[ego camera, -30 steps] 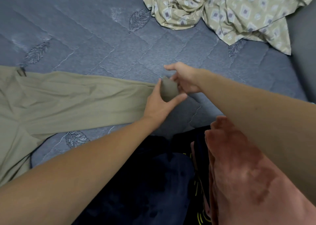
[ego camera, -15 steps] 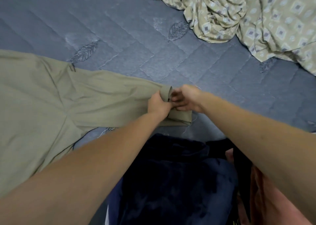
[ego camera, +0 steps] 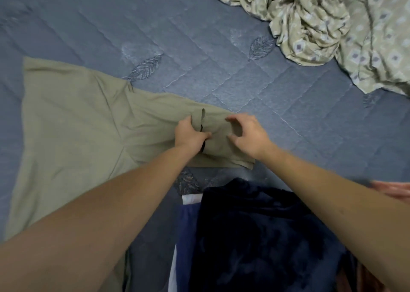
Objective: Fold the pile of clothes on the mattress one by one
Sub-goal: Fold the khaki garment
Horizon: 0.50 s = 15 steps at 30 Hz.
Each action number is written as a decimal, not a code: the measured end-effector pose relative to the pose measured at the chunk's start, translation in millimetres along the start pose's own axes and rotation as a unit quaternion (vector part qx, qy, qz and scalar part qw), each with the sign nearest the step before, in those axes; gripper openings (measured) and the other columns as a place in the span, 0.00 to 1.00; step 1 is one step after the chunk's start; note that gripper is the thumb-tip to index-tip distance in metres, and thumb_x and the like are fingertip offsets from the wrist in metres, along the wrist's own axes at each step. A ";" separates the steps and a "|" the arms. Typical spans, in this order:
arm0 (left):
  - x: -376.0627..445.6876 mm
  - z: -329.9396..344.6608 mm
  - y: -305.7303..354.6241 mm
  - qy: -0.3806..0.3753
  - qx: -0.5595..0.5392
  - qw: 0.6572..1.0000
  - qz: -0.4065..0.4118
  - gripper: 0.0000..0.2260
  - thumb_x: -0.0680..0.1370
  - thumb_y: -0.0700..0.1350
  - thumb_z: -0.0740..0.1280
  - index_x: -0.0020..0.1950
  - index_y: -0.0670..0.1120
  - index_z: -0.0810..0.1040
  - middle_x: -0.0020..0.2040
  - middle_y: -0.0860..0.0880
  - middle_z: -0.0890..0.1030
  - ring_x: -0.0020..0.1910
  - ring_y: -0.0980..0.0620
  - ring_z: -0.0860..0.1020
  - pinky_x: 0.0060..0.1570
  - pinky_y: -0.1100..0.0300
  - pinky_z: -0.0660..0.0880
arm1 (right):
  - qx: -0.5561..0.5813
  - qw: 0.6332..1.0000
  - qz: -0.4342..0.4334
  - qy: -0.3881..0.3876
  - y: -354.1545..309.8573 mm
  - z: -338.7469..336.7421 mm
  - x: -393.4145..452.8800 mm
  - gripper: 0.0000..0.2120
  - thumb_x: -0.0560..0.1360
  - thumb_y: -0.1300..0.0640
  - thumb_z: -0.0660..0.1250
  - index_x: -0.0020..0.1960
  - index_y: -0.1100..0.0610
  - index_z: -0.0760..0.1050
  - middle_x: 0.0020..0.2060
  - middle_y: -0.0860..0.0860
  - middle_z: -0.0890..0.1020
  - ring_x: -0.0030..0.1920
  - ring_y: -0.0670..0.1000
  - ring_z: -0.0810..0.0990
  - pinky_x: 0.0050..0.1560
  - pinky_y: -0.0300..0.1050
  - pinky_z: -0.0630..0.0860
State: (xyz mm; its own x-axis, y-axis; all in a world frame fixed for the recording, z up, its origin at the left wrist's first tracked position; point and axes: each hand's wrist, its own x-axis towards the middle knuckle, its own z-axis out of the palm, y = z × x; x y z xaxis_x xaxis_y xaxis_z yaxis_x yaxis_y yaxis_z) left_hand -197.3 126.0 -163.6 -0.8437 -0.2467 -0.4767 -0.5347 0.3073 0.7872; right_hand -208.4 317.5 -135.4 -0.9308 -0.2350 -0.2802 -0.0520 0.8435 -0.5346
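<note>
The left hand (ego camera: 190,134) is pinching the sleeve of the flat olive-green cotton shirt (ego camera: 73,123) lying on the quilted blue mattress (ego camera: 221,48); the right hand (ego camera: 246,134), fingers apart, is hovering above. Smooth the cuff flat before folding inward.

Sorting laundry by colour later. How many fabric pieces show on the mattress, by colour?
Khaki: 1, shirt, left hand gripping its sleeve
Navy: 1, fleece
Patterned beige: 1, sheet
Pink-red: 1, cloth, at frame edge
White: 1, sliver
Total: 5
</note>
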 end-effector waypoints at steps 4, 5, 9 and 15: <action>0.4 -51.7 -11.2 0.053 0.061 0.997 0.015 0.33 0.71 0.40 0.79 0.74 0.42 0.71 0.66 0.41 0.78 0.67 0.42 0.76 0.63 0.54 0.71 | -0.109 0.990 -0.057 -0.061 -19.6 32.0 6.5 0.34 0.79 0.47 0.70 0.81 0.49 0.62 0.81 0.51 0.62 0.81 0.56 0.58 0.80 0.59 0.57; -2.8 -59.5 -14.6 0.079 0.119 0.988 0.062 0.36 0.72 0.41 0.77 0.77 0.44 0.66 0.68 0.42 0.76 0.68 0.41 0.74 0.64 0.51 0.71 | -0.149 0.984 -0.049 -0.080 -21.0 36.9 8.3 0.34 0.81 0.45 0.67 0.83 0.46 0.57 0.83 0.50 0.56 0.83 0.55 0.52 0.81 0.61 0.53; -24.9 -60.6 -29.9 0.062 0.397 0.833 0.381 0.35 0.80 0.57 0.63 0.83 0.46 0.58 0.81 0.42 0.62 0.78 0.41 0.62 0.76 0.45 0.62 | -0.223 0.964 -0.012 -0.143 -16.8 40.2 5.4 0.31 0.86 0.40 0.50 0.84 0.40 0.40 0.84 0.45 0.38 0.83 0.53 0.36 0.81 0.63 0.40; -25.3 -37.7 -72.7 -0.096 0.516 0.780 0.340 0.40 0.80 0.70 0.52 0.86 0.51 0.46 0.85 0.44 0.41 0.84 0.44 0.40 0.80 0.39 0.46 | -0.175 0.980 0.070 -0.062 -13.7 38.2 4.5 0.37 0.83 0.43 0.61 0.85 0.45 0.45 0.84 0.51 0.44 0.83 0.60 0.43 0.82 0.61 0.51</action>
State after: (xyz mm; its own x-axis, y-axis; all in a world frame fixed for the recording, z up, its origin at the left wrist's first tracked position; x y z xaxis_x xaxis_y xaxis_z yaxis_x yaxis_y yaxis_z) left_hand -135.4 75.3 -194.0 -0.8879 0.4079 -0.2130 0.3700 0.9080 0.1964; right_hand -198.0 286.5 -159.9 -0.8875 -0.1441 -0.4376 -0.0681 0.9804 -0.1848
